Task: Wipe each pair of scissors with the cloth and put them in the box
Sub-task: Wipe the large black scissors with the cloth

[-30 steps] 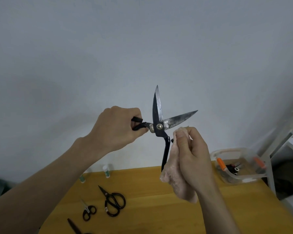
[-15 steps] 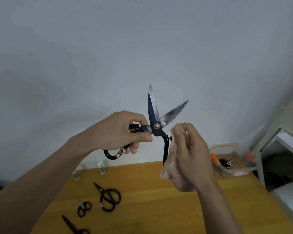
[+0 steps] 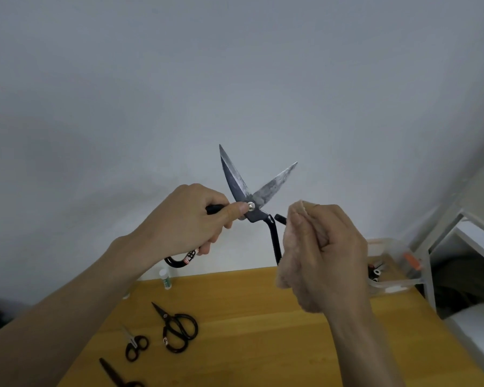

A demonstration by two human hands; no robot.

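Wiping step in hand. Left hand (image 3: 190,222) grip holds the open scissors (image 3: 252,196) by one handle; right hand (image 3: 323,258) grip clutches the cloth (image 3: 292,247) beside the other handle. Next: draw cloth along each blade, clear of the edges.

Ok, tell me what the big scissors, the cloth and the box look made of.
Big scissors: dull grey metal blades, mottled and scuffed, with a bright pivot rivet; the handles look black-coated, perhaps painted metal. Cloth, held in the right hand: soft, fuzzy, pale pink-beige fabric, bunched in folds. Box: clear plastic, its contents showing through the wall, with orange latches.
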